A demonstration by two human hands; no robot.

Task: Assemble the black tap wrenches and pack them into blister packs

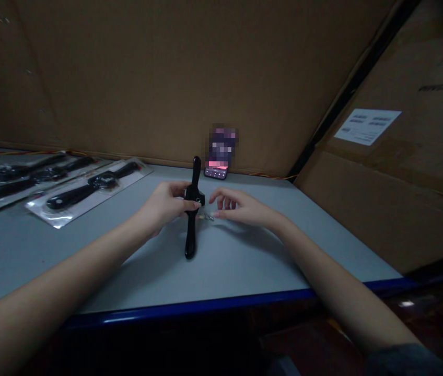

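A black two-handled tool [191,230] is held nearly upright above the grey table. My left hand [168,202] grips it at its middle, with the thumb across the front. Just to the right is my right hand [231,205], its fingers curled and apart from the thumb. A small shiny metal piece [208,217] lies between the tool and my right thumb tip; whether the thumb touches it cannot be made out. No other object shows between the right fingers.
Several similar black tools in clear packs, one nearest [70,197], lie on the grey table [147,282] at the left. A lit phone [216,171] leans on the cardboard wall behind. Another cardboard wall [394,183] stands at the right. Blue edging [190,312] runs along the front.
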